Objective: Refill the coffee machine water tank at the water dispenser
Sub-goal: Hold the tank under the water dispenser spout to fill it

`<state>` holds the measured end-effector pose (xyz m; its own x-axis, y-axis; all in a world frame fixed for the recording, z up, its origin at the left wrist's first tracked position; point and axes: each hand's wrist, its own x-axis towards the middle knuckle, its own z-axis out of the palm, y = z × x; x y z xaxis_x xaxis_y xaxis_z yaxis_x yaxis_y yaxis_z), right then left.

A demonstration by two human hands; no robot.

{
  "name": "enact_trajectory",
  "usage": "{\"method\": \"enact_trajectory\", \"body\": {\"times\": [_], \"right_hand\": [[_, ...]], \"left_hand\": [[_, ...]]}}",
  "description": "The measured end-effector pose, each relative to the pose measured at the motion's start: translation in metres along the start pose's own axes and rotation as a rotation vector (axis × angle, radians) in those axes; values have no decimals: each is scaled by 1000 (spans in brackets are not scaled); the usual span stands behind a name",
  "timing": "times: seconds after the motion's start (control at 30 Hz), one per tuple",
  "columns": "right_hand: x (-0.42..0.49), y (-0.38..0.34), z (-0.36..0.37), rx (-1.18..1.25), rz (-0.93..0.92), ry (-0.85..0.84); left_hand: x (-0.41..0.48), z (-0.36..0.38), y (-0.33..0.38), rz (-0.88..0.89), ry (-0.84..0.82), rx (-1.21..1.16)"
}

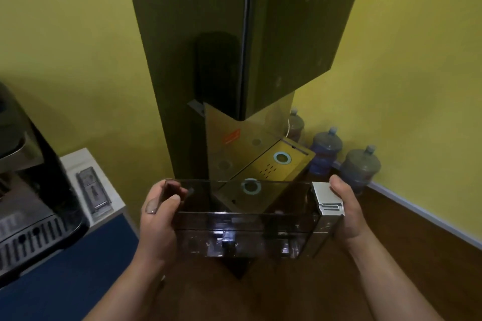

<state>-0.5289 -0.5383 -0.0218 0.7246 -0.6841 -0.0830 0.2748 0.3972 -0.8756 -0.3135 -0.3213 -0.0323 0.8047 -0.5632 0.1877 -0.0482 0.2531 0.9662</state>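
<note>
While both hands carry it in the air, the smoky, see-through rectangular plastic water tank (242, 219) sits level in front of the dispenser, just short of its tray and above the brown wooden floor (391, 255). At the tank's right end is a silver metal end piece (329, 199). The left hand (156, 219) grips the left end, its fingers (156, 186) wrapped round the far corner and its thumb laid over the near rim. The right hand (347, 214) clamps the right end, thumb pressed against the silver piece; its other fingers are hidden behind the tank.

Just beyond, the tall, glossy dark tower of the water dispenser (221, 34) rises against the yellow wall (65, 34). Its yellowish drip tray (271, 167) bears a pale blue ring, and a second ring shows through the tank's wall. To the right of the tray, three big blue plastic water bottles (326, 150) stand on the floor along the wall. At far left, a black and silver coffee machine (34, 190) stands on a white-topped counter with a blue front (78, 161), with a small grey metal part (94, 190) lying beside it.
</note>
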Motion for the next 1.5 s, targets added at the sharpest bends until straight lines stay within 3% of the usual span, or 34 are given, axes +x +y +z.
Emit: {"method": "enact_trajectory", "body": {"times": [0.17, 0.57, 0.73, 1.0, 1.23, 1.5], "right_hand": [[7, -30, -74, 33, 1, -47], [47, -96, -202, 27, 45, -53], [76, -112, -216, -82, -84, -46], [132, -145, -218, -746, -375, -110], [200, -156, -226, -696, -386, -111], [269, -175, -254, -739, -358, -300]], "left_hand": [[-2, 75, -11, 19, -26, 18], [-15, 212, -38, 30, 114, 81], [9, 243, -53, -1, 236, 120], [77, 283, -81, -135, 405, -26], [123, 310, -95, -220, 537, -120], [149, 339, -112, -247, 651, -133]]}}
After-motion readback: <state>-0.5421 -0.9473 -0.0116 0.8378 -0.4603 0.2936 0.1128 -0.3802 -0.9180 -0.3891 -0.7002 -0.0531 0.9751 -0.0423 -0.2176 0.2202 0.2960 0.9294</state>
